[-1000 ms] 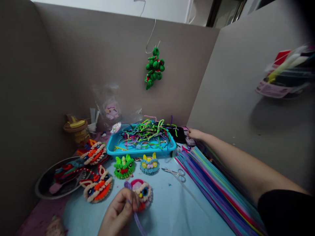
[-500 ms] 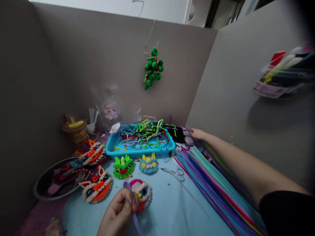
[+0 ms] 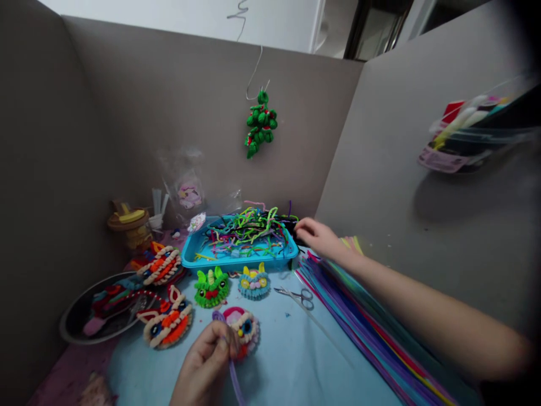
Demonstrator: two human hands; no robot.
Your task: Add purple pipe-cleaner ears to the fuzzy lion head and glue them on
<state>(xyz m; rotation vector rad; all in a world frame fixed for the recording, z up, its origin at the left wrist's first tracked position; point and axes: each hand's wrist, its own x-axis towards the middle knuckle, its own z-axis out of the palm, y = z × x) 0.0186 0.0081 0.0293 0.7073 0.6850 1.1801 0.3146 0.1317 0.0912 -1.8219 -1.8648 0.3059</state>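
My left hand pinches a purple pipe cleaner, coiled at its top end and hanging straight below the fingers. Just behind it on the blue mat lies a round lion-head piece with a pink top and blue eye, partly hidden by the fingers. My right hand is over the right end of the blue tray, fingers curled toward the thumb; blur hides what they may hold. Under that forearm runs a bundle of long coloured pipe cleaners.
Scissors lie mid-mat. Green, light-blue and orange animal heads sit around. Pipe-cleaner offcuts fill the tray. A metal bowl stands left. A green ornament hangs on the grey partition.
My right hand has come left from the far end of the pipe cleaners to the tray's right end. My left hand keeps its hold on the purple pipe cleaner. The view has shifted slightly.
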